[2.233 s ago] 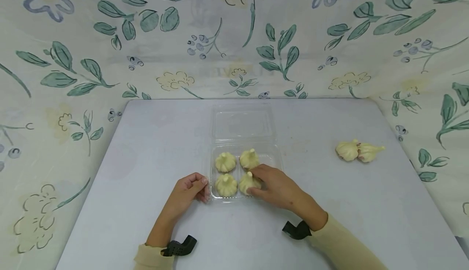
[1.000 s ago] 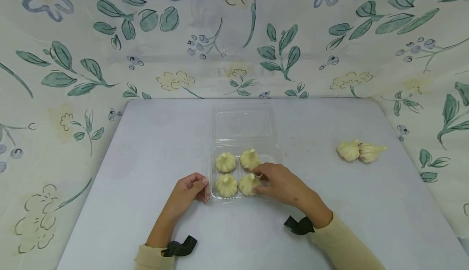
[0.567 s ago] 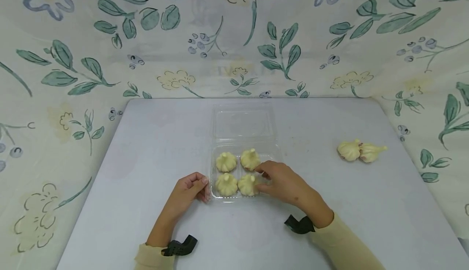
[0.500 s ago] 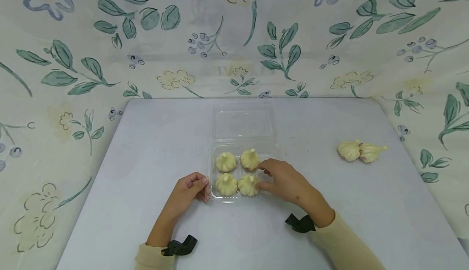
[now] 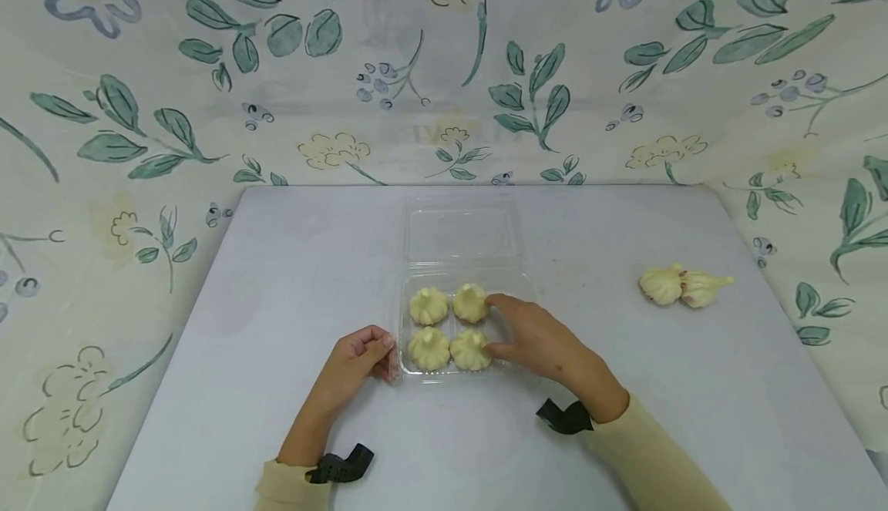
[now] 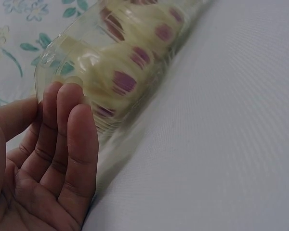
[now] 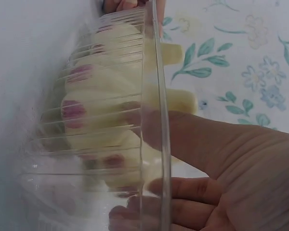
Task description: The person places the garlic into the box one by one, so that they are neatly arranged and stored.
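Note:
Several pale garlic bulbs sit in the base of a clear plastic clamshell box (image 5: 513, 289), whose lid lies open toward the back. My left hand (image 5: 361, 354) pinches the box's left rim between thumb and fingers; the left wrist view shows the thumb against the rim. The right hand (image 5: 537, 337) reaches over the right side of the box. Its thumb touches the front right garlic bulb (image 5: 470, 350), and its forefinger touches the back right garlic bulb (image 5: 470, 303). In the right wrist view the other fingers lie partly behind the clear wall. The left-hand bulbs (image 5: 428, 349) stand stem up.
Two more garlic bulbs (image 5: 683, 286) lie against each other at the right of the white table (image 5: 312, 257). A floral-patterned cloth (image 5: 444, 72) rises behind the table and along its sides.
The right hand's grip on the front right bulb has loosened and its fingers have spread. The forefinger has moved to the back right bulb, which has shifted slightly left. The left hand stays put.

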A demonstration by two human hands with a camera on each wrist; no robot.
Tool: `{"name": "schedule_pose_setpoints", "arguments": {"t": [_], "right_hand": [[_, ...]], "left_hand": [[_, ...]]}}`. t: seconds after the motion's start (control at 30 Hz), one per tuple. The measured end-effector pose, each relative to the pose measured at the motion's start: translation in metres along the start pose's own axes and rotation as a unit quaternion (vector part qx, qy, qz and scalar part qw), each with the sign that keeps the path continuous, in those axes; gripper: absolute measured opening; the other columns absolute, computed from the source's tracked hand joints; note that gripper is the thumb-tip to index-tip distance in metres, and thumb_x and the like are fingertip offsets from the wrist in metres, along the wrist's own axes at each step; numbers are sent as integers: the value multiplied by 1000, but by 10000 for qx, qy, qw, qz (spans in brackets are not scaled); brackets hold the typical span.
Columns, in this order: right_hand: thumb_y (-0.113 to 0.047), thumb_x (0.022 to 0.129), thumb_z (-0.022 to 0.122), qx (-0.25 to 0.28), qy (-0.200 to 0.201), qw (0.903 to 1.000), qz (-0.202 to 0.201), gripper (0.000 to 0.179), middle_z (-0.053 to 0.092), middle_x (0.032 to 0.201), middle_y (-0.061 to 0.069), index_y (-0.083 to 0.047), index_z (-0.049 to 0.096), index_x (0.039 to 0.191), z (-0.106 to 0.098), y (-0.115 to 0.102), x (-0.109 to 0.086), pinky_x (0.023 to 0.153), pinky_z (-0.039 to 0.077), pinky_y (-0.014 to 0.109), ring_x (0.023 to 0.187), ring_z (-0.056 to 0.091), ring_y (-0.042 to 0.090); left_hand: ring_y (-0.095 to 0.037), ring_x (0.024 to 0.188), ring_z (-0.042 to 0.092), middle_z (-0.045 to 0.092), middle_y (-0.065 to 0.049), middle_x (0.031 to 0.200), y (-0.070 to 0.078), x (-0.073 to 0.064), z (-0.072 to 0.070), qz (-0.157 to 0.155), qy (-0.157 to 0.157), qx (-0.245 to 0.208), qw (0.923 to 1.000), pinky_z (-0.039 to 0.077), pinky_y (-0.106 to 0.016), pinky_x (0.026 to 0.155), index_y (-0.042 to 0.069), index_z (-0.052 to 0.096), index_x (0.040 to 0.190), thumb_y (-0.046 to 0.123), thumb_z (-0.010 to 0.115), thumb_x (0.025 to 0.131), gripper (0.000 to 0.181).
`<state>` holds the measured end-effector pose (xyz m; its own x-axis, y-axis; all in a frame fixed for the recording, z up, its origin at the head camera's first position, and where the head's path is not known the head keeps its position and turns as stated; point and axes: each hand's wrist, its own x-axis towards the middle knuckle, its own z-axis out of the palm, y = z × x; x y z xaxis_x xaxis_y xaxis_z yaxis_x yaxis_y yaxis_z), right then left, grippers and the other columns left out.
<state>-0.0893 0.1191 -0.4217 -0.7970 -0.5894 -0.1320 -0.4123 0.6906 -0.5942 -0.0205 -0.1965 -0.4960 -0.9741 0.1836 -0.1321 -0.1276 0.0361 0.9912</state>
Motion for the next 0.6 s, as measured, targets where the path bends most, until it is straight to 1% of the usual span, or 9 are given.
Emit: {"name": "schedule_pose_setpoints", "arguments": {"t": [0.17, 0.4, 0.6], "right_hand": [[-24, 89, 86, 21, -67, 9999, -140, 73, 56, 149, 16, 3, 50, 147, 1, 0, 2, 112, 44, 49, 139, 52, 34], [-25, 90, 85, -25, -87, 9997, -207, 67, 60, 144, 16, 1, 53, 143, 1, 1, 2, 108, 48, 49, 133, 57, 33], [-26, 90, 85, -12, -118, 9997, -203, 67, 61, 143, 16, 1, 54, 143, 0, 3, 3, 108, 48, 49, 133, 57, 33]], "left_hand": [[-18, 69, 67, 68, -7, 78, -1, 0, 0, 2, 10, 0, 10000, 59, -30, 65, -10, 60, 101, 17, 58, 109, 28], [-17, 69, 67, 68, -8, 78, -1, 0, -1, -48, 18, 2, 10000, 59, -30, 65, -10, 60, 101, 17, 58, 109, 29], [-17, 69, 67, 68, -8, 78, 0, 0, -1, 11, -26, -24, 10000, 59, -30, 65, -10, 60, 102, 17, 58, 109, 29]]}}
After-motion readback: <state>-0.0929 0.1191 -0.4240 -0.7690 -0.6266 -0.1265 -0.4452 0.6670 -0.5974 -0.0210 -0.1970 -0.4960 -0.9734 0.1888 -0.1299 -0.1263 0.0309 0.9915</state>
